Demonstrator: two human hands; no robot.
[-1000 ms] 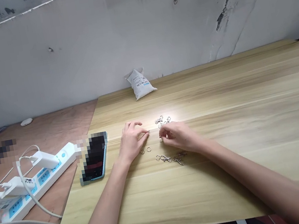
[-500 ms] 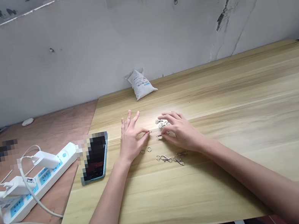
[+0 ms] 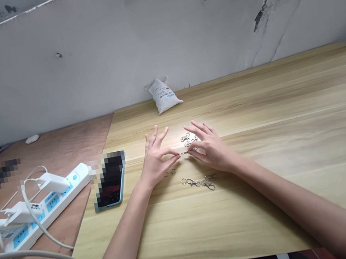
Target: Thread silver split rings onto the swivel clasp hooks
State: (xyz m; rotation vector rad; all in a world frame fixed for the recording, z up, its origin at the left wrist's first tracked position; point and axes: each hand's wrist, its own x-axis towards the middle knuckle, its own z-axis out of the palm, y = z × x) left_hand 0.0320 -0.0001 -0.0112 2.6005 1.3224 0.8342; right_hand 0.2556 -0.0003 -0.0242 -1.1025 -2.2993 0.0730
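Above the table, my left hand (image 3: 157,161) pinches a small metal ring between thumb and forefinger, mostly hidden by the fingertips. My right hand (image 3: 214,149) grips a silver swivel clasp (image 3: 184,153) the same way, its end pointing left and meeting the ring at the left fingertips. Whether the two are linked is too small to tell. Loose rings (image 3: 173,171) lie just below my left hand. Nearer me are another ring (image 3: 184,181) and several swivel clasps (image 3: 208,185). A small pile of clasps (image 3: 186,137) sits behind my right fingers, partly covered.
A blue-edged phone (image 3: 111,180) lies left of my left hand. Beyond it, a white power strip (image 3: 45,212) with plugged chargers and cables rests on the reddish-brown board (image 3: 94,136). A white labelled packet (image 3: 165,96) stands at the back by the wall.
My hands have come together, closing the gap between the ring and the clasp. The left hand moved right; the clasp now touches or nearly touches the left fingertips.
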